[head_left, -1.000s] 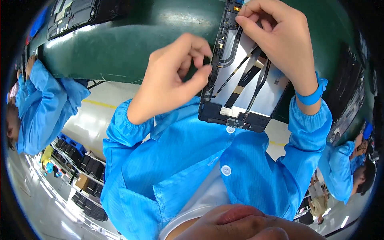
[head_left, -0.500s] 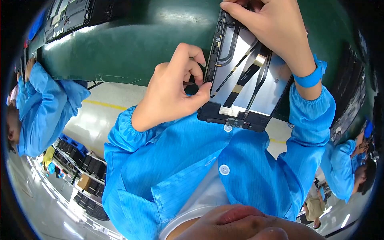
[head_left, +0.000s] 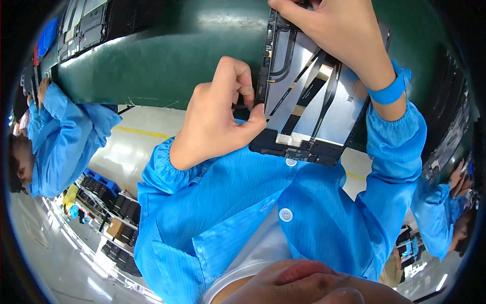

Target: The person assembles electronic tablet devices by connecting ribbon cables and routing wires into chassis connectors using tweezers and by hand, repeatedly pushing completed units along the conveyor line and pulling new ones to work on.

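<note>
An opened tablet, its silver inner plate crossed by dark flex cables, is tilted over the table's near edge. My left hand is closed at its left edge, thumb tip against the black frame and the other fingers curled under or beside it. My right hand wears a blue wrist band and reaches over the far end, thumb and fingers bent around the far left corner. The upper picture edge cuts off part of those fingers, so anything small between them is hidden.
A green table spans the far side. Another opened device lies at far left; stacked dark parts stand at right. Co-workers in blue sit at left and right. A loaded shelf stands behind on the left.
The tablet's far end has swung slightly left, and my right hand has moved left with it. My left hand stays at the left edge.
</note>
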`<state>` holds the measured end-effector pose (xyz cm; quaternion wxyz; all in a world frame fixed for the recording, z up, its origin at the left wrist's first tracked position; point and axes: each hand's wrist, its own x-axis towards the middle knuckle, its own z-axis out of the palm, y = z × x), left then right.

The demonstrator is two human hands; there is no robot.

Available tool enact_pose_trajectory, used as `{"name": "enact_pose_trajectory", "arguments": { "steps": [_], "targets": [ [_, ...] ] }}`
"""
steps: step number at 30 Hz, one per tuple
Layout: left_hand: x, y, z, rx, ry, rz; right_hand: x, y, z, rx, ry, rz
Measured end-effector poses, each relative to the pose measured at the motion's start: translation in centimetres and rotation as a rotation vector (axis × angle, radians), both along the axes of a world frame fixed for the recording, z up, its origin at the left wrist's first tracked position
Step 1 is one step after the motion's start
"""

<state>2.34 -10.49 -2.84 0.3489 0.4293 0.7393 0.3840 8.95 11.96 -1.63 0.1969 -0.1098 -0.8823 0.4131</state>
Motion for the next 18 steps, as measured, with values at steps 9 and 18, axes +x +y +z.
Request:
{"name": "enact_pose_trajectory", "arguments": {
  "steps": [9, 18],
  "targets": [
    [-0.32, -0.20, -0.13, 0.000, -0.039, -0.008, -0.08, 0.13, -0.30, -0.005, 0.024, 0.004],
    [-0.21, -0.05, 0.11, -0.017, -0.033, -0.002, -0.11, 0.13, -0.18, -0.026, -0.002, -0.012]
  ]
}}
